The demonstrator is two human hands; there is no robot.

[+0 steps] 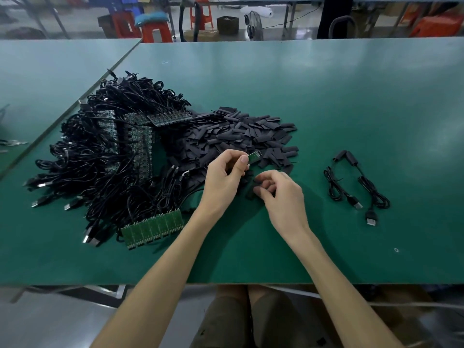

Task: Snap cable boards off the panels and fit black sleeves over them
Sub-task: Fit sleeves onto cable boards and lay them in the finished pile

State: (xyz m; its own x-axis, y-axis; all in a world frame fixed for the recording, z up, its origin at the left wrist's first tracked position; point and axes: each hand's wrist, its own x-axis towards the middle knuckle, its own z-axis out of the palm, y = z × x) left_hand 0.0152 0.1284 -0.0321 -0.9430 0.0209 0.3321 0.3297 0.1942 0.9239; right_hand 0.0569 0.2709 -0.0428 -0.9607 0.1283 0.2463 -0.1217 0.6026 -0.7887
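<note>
Single cable board (pixel 254 156) is being pinched between thumb and fingertips of the left hand (pixel 226 177). It is sitting just over the near edge of the sleeve pile (pixel 241 136).

Right hand (pixel 281 197) is working just nearer than that edge, fingers curled inward. Something dark is lying under the fingertips, probably a sleeve; cannot tell whether it is actually gripped.

Judging the step: picking a sleeve to slide onto the board.

Left of the sleeve pile, a cable heap (pixel 113 151) is carrying unsnapped panels. One panel (pixel 153 229) is lying near-left of the pile. Well right of it, two cables (pixel 356 187) are resting on the table (pixel 326 96).

Risks:
- The sleeves are lying flattened, so the mouth may not be opening and the board's corner may be catching.
- Two sleeves may be coming up together.
- Forcing the board could be straining its cable joint.
</note>
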